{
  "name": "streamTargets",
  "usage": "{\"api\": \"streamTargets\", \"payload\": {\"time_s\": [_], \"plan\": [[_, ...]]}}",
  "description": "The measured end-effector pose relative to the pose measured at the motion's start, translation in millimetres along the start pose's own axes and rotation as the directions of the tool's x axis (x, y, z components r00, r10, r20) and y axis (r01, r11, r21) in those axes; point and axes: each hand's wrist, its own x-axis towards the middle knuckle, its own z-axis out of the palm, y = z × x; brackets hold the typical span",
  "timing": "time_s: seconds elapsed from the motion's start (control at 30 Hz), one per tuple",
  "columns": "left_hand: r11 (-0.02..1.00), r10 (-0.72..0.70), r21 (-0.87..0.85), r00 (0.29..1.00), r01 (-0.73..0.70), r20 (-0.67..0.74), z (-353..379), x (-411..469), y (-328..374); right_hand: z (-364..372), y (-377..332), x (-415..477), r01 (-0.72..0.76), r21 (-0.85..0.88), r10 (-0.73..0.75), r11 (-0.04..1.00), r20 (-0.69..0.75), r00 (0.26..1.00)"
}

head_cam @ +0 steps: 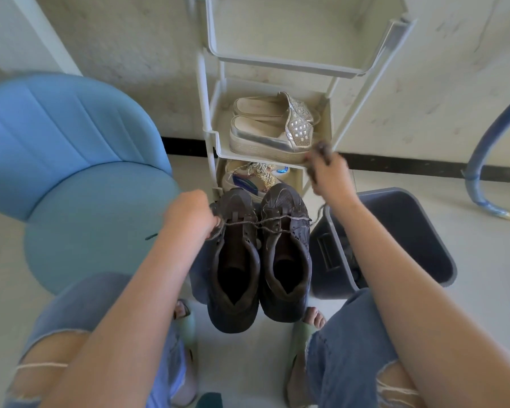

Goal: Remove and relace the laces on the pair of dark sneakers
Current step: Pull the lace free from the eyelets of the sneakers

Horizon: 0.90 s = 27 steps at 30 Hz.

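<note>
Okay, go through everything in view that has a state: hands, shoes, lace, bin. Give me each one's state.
dark sneakers: upright, side by side, toes toward the rack.
lace: stretched across both sneakers.
left hand: pinching the lace beside the sneakers.
right hand: raised, gripping bunched dark lace.
bin: open, no lid.
silver shoes: paired on a rack shelf.
</note>
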Motion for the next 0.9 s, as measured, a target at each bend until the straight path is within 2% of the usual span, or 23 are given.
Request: {"api": "streamTargets", "payload": {"time_s": [0.07,0.1,0.2,0.33,0.47,0.6,0.7,0.77,0.9], "plan": [[0.984,0.101,-0.13,0.986,-0.118,-0.13,10.1,-1.2,13.8,7.8,18.4,-0.3,0.031,-0.376,0.014,0.926,0.117,0.993],[0.972,0.161,-0.142,0.972,-0.186,-0.172,15.3,-1.9,20.9,10.2,25.6,0.1,0.038,-0.481,0.036,0.876,0.143,0.989],[0.935,0.33,-0.078,0.929,-0.346,-0.171,33.5,-0.5,35.9,11.7,31.6,1.6,-0.005,-0.54,0.108,0.842,0.159,0.981],[0.901,0.432,0.041,0.901,-0.431,-0.032,56.6,7.2,42.1,14.2,33.2,2.2,-0.046,-0.538,0.152,0.841,0.153,0.976],[0.933,0.357,0.024,0.92,-0.358,-0.159,57.3,13.2,44.2,16.7,38.0,4.3,-0.076,-0.588,0.208,0.805,0.16,0.965],[0.96,0.144,-0.198,0.952,-0.2,-0.269,41.2,15.1,34.0,17.0,41.1,6.8,-0.051,-0.643,0.183,0.764,0.141,0.973],[0.899,0.034,-0.398,0.935,-0.183,-0.352,23.7,14.6,24.9,15.9,42.3,8.9,-0.049,-0.675,0.17,0.737,0.116,0.979],[0.828,-0.021,-0.526,0.928,-0.192,-0.372,12.9,12.7,20.4,15.3,45.3,9.5,-0.053,-0.736,0.171,0.675,0.085,0.982],[0.765,-0.084,-0.599,0.885,-0.237,-0.457,0.0,9.8,14.6,16.5,51.3,6.5,-0.106,-0.799,0.235,0.592,0.045,0.971]]}}
